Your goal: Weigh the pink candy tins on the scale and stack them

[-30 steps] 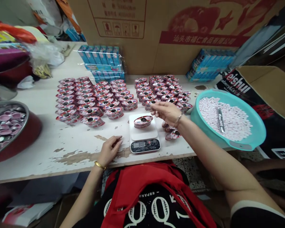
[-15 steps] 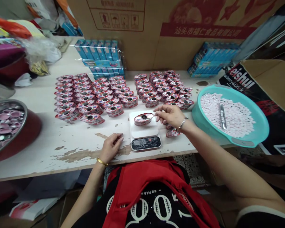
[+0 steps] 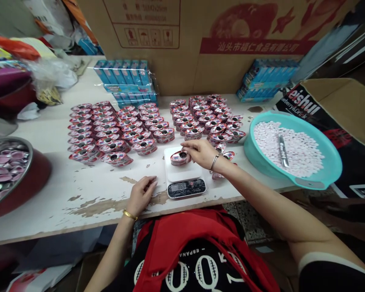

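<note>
A small red-and-white printed container [image 3: 179, 158], pointed-oval with a round dark hole in its top, stands on the white kitchen scale [image 3: 182, 174]. My right hand [image 3: 202, 154] pinches its right end between thumb and fingers. The scale's lit display [image 3: 180, 187] faces me; its digits are too small to read surely. My left hand [image 3: 142, 196] lies on the table left of the scale, fingers loosely bent and apart, holding nothing. Matching containers [image 3: 109, 134] stand in rows behind the scale, and more [image 3: 197, 117] lie to the right, some with white pieces in their holes.
A turquoise basin [image 3: 249, 148] of small white candies holds a metal scoop [image 3: 282, 151] at right. A red-sided metal bowl [image 3: 39, 170] of pink spoon-like pieces stands at left. Blue packs [image 3: 126, 77] lean against a big carton [image 3: 191, 69]. An open black box [image 3: 316, 121] sits far right.
My right hand has moved left onto the container on the scale and grips its right end; the container sits slightly further left. My left hand has stayed almost in place.
</note>
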Demonstrator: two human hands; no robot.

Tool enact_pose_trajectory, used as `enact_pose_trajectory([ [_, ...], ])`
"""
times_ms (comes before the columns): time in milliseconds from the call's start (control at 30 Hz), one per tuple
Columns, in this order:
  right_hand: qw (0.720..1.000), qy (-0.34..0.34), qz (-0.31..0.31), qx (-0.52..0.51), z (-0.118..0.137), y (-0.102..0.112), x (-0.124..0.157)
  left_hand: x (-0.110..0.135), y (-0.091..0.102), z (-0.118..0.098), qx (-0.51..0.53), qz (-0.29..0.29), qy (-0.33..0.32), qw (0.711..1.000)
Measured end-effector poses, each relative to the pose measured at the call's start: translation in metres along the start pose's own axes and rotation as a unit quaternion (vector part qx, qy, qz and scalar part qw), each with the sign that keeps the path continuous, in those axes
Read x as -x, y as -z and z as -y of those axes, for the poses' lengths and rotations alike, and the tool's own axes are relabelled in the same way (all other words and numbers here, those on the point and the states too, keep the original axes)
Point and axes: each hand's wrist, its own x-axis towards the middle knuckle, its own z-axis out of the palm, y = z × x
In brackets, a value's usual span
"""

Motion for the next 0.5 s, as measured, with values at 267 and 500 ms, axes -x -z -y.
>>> enact_pose_trajectory([
  [267,0.929,-0.097,0.004,-0.356,-0.007,0.023,0.053,-0.004,0.004,-0.009,0.038,-0.014,-0.009,0.999],
  [500,0.886,-0.233,0.018,-0.401,-0.057,-0.002,0.127,-0.061,-0.002,-0.071,-0.032,-0.061,-0.171,0.983],
])
